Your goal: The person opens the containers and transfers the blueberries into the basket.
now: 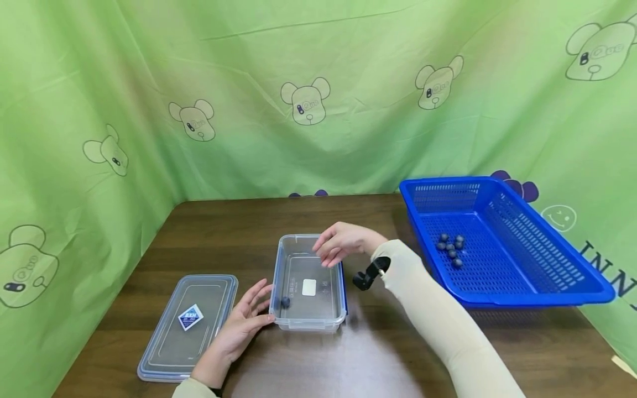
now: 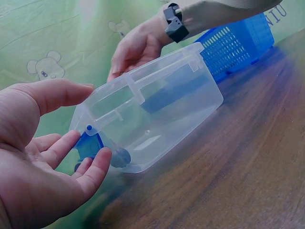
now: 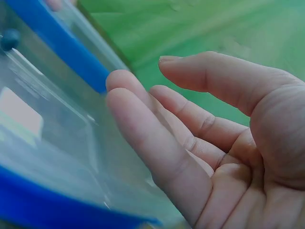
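Note:
A clear plastic food container (image 1: 311,265) with blue side latches stands without its lid on the table. Inside, near its left front corner, lies one dark blue ball (image 1: 285,302) that looks like a blueberry; the right wrist view shows the same ball (image 3: 9,39). My left hand (image 1: 246,318) rests at the container's left side, thumb by the rim and fingers beside the blue latch (image 2: 89,144). Over the container's far right part hovers my right hand (image 1: 343,243). Between its thumb and loosely bent fingers (image 3: 138,129) there is nothing.
A blue perforated basket (image 1: 502,298) stands at the right, holding several dark blue balls (image 1: 450,247). The clear lid (image 1: 199,342) with a blue-white sticker lies flat at the left. Green printed cloth (image 1: 308,155) hangs behind the wooden table (image 1: 239,226).

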Demonstrator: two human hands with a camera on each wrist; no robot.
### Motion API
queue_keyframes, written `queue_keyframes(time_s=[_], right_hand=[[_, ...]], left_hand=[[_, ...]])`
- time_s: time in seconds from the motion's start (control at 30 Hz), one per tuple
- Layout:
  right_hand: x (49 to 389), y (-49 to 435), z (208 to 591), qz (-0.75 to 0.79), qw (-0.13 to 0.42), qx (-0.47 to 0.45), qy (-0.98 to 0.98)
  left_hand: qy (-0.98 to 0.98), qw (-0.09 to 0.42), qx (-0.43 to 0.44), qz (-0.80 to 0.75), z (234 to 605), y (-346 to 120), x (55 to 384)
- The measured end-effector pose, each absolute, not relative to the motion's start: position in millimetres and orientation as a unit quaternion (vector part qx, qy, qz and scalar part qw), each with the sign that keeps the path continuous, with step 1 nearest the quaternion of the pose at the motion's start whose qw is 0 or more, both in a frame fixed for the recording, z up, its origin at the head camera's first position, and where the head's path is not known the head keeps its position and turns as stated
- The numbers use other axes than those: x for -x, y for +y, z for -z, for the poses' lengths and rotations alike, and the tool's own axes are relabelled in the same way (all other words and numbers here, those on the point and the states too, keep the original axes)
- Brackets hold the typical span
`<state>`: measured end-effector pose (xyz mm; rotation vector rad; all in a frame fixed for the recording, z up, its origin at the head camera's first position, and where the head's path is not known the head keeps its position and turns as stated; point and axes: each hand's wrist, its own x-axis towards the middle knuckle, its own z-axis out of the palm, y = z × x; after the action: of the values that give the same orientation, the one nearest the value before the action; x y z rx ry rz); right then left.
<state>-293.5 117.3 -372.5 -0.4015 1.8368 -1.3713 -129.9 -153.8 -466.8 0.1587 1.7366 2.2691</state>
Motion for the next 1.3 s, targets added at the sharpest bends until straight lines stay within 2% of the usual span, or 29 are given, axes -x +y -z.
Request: queue_keyframes(time_s=[0.3,0.6,1.0,1.3], right_hand=[[280.0,62.6,393.6,0.473,0.453,0.17,0.736],[272.5,38.9,420.8,0.415,0.481,0.176,0.752],[257.9,20.9,422.9,0.367,0.436,0.19,0.8],[260.1,20.0,427.8,0.38,0.441,0.184,0.792]], left_hand=[[0.6,0.139,-0.062,-0.786,465.6,-154.6,129.5],[0.598,0.144,-0.063,-0.786,465.8,-153.8,129.0],[0.6,0.142,-0.062,-0.785,465.2,-154.1,127.5],[0.603,0.142,-0.059,-0.783,466.1,-153.6,129.0]])
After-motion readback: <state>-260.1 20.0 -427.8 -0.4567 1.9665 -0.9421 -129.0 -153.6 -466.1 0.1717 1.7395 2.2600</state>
